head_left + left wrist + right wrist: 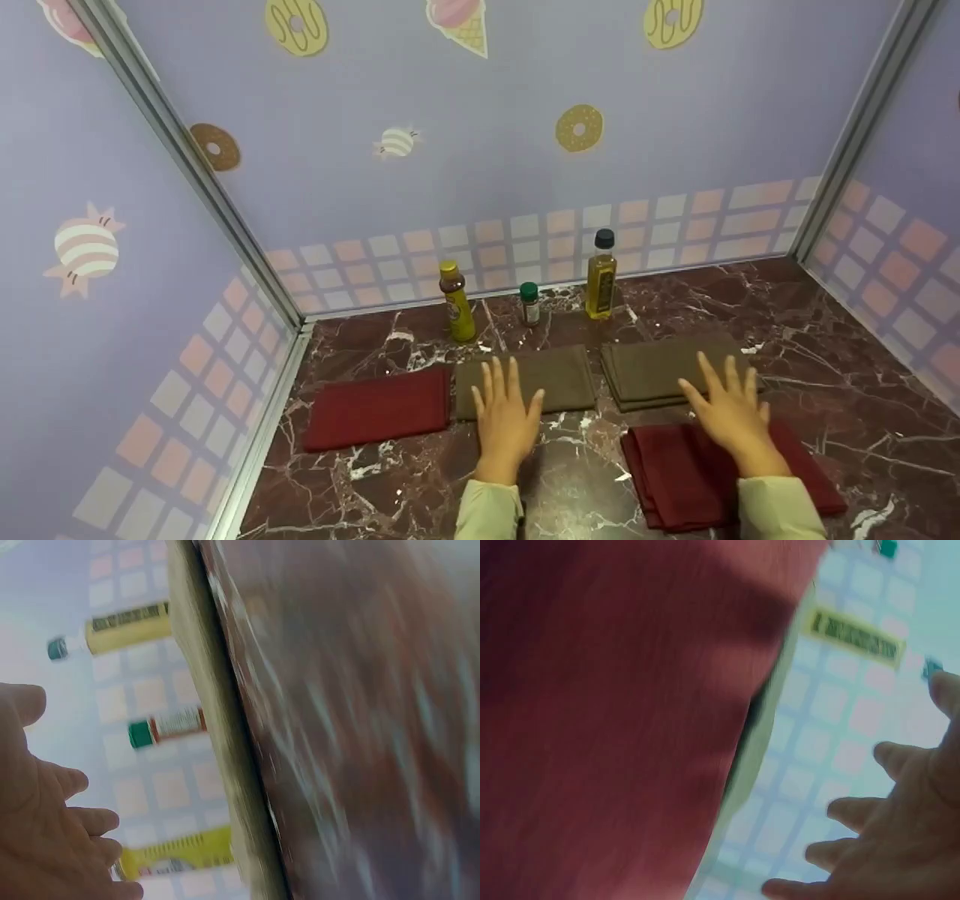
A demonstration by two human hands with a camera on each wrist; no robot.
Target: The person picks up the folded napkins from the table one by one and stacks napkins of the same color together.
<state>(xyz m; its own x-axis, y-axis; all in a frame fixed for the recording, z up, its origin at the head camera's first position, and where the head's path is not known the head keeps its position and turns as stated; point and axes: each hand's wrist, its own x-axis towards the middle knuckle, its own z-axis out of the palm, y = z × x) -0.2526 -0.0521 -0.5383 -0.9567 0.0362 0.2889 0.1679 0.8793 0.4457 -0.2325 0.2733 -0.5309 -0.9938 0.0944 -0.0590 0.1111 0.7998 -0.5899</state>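
My left hand (508,424) is spread with straight fingers, palm down, in front of the middle olive-brown folded cloth (551,379). In the left wrist view its fingers (94,821) hold nothing. My right hand (729,412) is likewise spread, over the back of the right red folded cloth (679,472), its fingertips overlapping the right olive-brown folded cloth (652,371) in the head view. The right wrist view shows its fingers (855,814) apart and holding nothing. Another red folded cloth (379,409) lies at the left.
Behind the cloths stand a yellow-capped bottle (459,307), a small green-capped jar (529,306) and a dark-capped oil bottle (601,281). Patterned walls (480,180) enclose the dark red marbled tabletop (420,480) at the back and both sides.
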